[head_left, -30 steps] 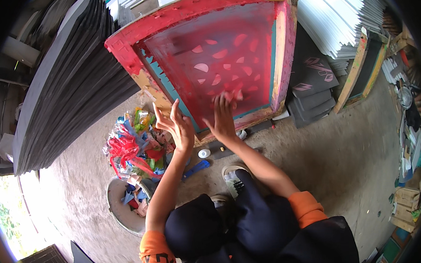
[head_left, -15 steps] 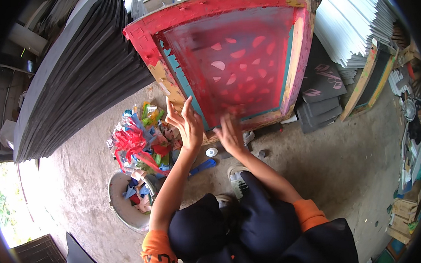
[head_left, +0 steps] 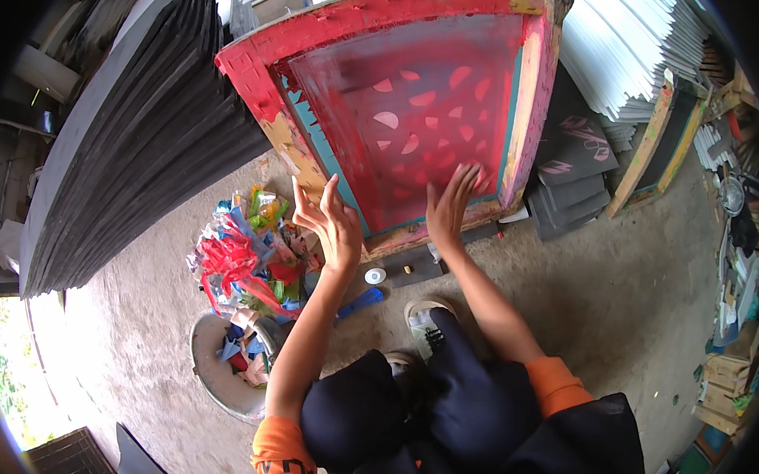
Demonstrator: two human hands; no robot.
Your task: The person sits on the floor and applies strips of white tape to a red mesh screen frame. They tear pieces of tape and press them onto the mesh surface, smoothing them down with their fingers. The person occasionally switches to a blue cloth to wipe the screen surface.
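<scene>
A wooden screen-printing frame (head_left: 531,132) stands tilted before me, its rails smeared with red paint. Its mesh (head_left: 347,126) is red-stained and carries pale half-round shapes. My left hand (head_left: 337,231) lies at the frame's lower left rail, fingers stretched and spread apart. Low on the mesh, toward the right, my right hand (head_left: 449,211) presses with its fingers up. A pinkish-red bit shows at those fingertips; what it is stays mostly hidden under the hand.
Left of the frame lie a heap of colourful scraps (head_left: 233,255) and a pail (head_left: 219,381) of scraps. A blue tool (head_left: 362,302) and a white disc (head_left: 375,276) rest on the floor. Dark sheets (head_left: 131,157) stand at left, white sheets (head_left: 619,40) at right, beside another frame (head_left: 648,155).
My right hand has moved right and up across the lower mesh, uncovering small items on the floor below the frame. My left hand stays at the left rail.
</scene>
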